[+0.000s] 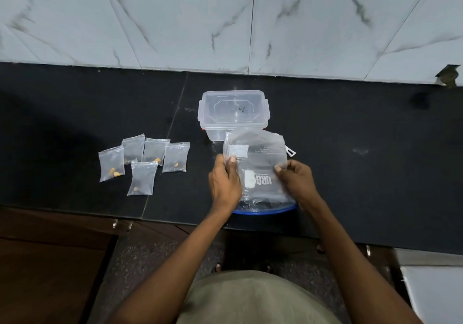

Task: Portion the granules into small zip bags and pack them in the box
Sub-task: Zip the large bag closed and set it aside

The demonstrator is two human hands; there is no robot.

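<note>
A white marble-veined tiled wall point(225, 23) runs across the top of the view, and below it a black stone countertop point(350, 161) carries everything else. Toward the back of the counter stands a clear plastic box point(233, 116) with its clip-on lid closed on it; it looks empty through the plastic. Just in front of the box, partly covering its near wall, a large clear zip bag point(260, 173) with white lettering and a blue zip strip along its near edge is held up off the counter between both hands. Dark contents gather near the blue edge, though whether these are granules is hard to tell. The left hand point(224, 183) pinches the bag's left side, thumb on top and fingers curled behind, and under that thumb it also seems to hold a small clear zip bag point(235, 152) against the big one. The right hand point(297, 181) grips the bag's right edge with thumb and fingertips closed on the plastic. Well to the left lie five filled small zip bags point(145, 161), clustered and partly overlapping, each with a few yellow and dark bits inside. A small white tag point(290, 151) pokes out beside the large bag's right edge.
</note>
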